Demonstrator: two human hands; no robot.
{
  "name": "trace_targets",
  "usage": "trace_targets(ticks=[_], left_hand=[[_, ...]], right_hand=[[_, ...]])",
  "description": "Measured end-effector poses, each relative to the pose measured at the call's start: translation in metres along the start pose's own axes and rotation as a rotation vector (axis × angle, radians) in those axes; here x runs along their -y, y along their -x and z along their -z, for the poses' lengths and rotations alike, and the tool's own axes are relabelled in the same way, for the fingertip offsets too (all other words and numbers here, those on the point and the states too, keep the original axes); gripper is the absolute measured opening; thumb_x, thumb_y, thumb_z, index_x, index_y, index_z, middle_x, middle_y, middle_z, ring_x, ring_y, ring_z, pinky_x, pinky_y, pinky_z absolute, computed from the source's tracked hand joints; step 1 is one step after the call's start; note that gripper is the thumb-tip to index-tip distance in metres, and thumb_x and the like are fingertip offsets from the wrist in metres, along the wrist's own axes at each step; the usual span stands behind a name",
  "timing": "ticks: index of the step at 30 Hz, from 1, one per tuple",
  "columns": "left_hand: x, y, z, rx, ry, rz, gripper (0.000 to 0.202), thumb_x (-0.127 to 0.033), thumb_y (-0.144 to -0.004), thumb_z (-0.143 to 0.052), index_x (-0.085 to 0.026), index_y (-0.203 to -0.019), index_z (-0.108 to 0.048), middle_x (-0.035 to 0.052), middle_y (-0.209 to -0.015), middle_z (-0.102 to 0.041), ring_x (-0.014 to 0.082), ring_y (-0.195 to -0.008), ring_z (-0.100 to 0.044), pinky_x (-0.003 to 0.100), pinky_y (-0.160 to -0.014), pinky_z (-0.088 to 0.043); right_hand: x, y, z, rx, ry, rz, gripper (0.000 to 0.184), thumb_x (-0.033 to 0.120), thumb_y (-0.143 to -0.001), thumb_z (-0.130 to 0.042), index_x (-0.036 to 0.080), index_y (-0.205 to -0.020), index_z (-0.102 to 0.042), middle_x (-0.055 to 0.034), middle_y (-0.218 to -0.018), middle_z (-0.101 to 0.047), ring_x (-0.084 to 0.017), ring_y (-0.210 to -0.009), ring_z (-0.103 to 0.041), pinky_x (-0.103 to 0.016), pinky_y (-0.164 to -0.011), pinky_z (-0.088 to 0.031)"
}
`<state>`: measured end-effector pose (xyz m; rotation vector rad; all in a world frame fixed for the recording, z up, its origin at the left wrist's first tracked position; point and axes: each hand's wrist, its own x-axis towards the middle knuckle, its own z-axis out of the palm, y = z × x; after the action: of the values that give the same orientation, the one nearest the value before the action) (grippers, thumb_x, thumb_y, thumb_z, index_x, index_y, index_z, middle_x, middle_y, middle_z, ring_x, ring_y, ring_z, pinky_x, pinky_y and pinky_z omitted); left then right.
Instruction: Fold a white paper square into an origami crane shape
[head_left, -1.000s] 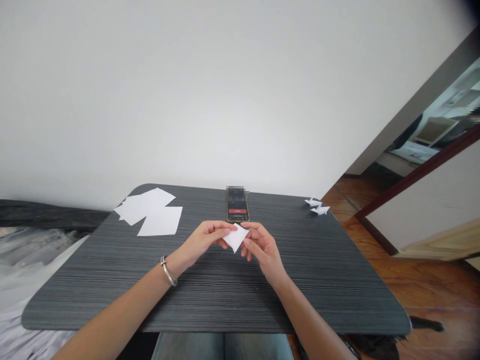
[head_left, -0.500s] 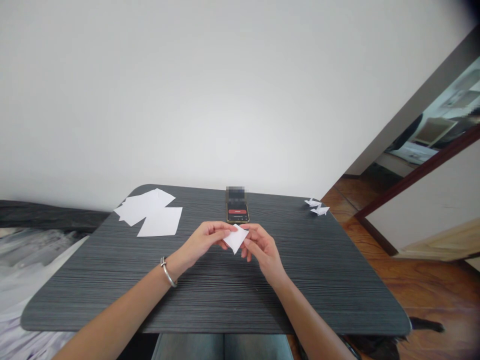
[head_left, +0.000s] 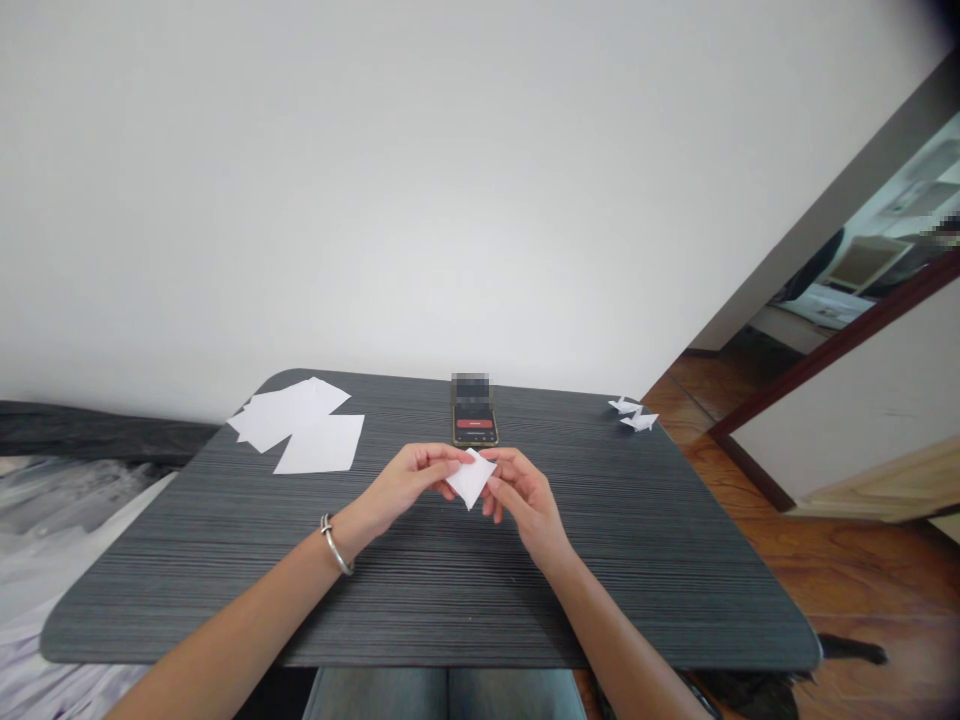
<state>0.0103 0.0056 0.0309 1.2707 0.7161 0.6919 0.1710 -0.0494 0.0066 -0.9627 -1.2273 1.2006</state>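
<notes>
A small folded piece of white paper (head_left: pixel 470 480) is held just above the dark striped table (head_left: pixel 420 590), near its middle. My left hand (head_left: pixel 411 478) pinches its left edge with thumb and fingers closed on it. My right hand (head_left: pixel 520 490) pinches the right edge the same way. A silver bracelet (head_left: pixel 335 541) sits on my left wrist. Both forearms reach in from the near edge of the table.
Several flat white paper sheets (head_left: pixel 304 426) lie at the table's back left. A phone (head_left: pixel 474 421) with a lit screen lies just beyond my hands. Two small folded paper figures (head_left: pixel 634 414) sit at the back right corner. Wooden floor and a doorway lie to the right.
</notes>
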Motion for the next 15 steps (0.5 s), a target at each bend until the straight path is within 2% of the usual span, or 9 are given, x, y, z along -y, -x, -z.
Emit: trace_targets(ticks=[15], left_hand=[[0.0043,-0.0015,0.004,0.002,-0.029,-0.023,0.024,-0.027,-0.075,-0.057,-0.012,-0.092,-0.065,0.0054,-0.08,-0.063,0.0119,-0.066,-0.053,0.023,-0.058,-0.045]], right_hand=[[-0.0044,-0.0019,0.0,-0.025,0.026,-0.035,0.023,0.02,-0.071,-0.054,0.019,-0.095,-0.054,0.001,-0.069,-0.059,-0.008,-0.047,-0.05,-0.017,-0.038,-0.035]])
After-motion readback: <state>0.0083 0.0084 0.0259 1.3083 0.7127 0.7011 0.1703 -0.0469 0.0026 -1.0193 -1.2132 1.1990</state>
